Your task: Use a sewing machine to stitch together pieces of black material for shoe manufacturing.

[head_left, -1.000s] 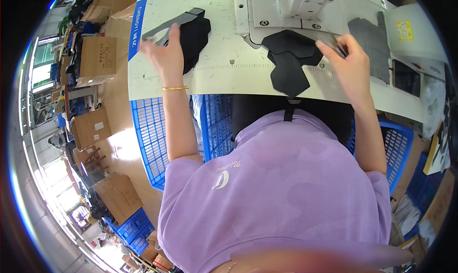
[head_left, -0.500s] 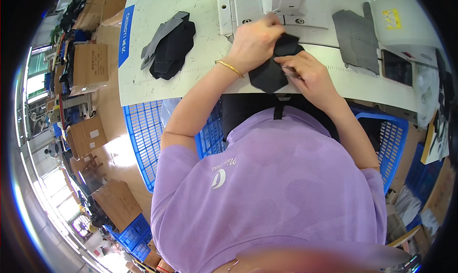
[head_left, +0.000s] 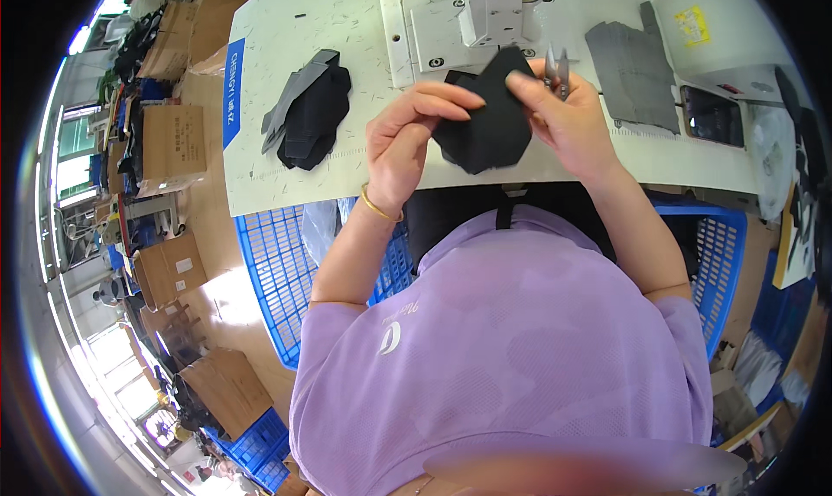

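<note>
Black fabric pieces (head_left: pixel 496 130) hang over the near edge of the sewing table, raised between my two hands. My left hand (head_left: pixel 407 132), with a gold bangle at the wrist, has its fingers closed at the left edge of the fabric. On the other side my right hand (head_left: pixel 568 123) pinches the fabric between thumb and fingers. Small metal thread snips (head_left: pixel 562 73) are tucked in that same hand, blades pointing away from me. Just beyond the fabric stands the white sewing machine head (head_left: pixel 492 15).
To the left on the white table (head_left: pixel 260 184) lies a pile of black and grey fabric pieces (head_left: pixel 316 110). Grey pieces (head_left: pixel 631 71) and a phone (head_left: pixel 711 116) lie at the right. Blue plastic baskets (head_left: pixel 270 275) stand below the near edge. Thread scraps dot the tabletop.
My hands have drawn apart, the left one coming back toward me. The black fabric has been lifted and turned. The snips' blades now show clearly in my right hand.
</note>
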### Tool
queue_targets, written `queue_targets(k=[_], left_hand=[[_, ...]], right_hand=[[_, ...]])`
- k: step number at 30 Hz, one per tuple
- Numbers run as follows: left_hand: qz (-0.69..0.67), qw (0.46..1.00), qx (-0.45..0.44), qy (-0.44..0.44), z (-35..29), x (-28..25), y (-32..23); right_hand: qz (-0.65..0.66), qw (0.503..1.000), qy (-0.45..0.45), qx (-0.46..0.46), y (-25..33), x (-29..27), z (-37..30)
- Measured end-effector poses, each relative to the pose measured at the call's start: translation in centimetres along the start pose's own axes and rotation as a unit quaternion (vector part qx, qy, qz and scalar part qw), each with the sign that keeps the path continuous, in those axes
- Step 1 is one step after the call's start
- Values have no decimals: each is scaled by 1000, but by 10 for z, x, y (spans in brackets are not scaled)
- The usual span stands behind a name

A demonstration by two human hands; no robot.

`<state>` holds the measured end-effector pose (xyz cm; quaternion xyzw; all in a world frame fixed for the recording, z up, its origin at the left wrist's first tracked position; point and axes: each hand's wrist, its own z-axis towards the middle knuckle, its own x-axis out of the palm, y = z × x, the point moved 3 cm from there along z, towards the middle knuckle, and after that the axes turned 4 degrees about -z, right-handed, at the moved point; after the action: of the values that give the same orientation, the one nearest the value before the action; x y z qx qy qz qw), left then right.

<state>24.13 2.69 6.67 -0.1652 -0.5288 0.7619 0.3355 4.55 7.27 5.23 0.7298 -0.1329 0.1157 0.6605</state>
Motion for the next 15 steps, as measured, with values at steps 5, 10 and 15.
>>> queue_targets(k=[5, 10, 15], left_hand=[[212, 967, -41, -132, 16, 19, -7], [411, 905, -30, -106, 24, 40, 11], [362, 911, -51, -190, 25, 26, 19]], right_hand=[[-210, 972, -68, -77, -4, 5, -10], [-293, 939, -86, -155, 7, 7, -15], [-675, 643, -194, -307, 32, -70, -11]])
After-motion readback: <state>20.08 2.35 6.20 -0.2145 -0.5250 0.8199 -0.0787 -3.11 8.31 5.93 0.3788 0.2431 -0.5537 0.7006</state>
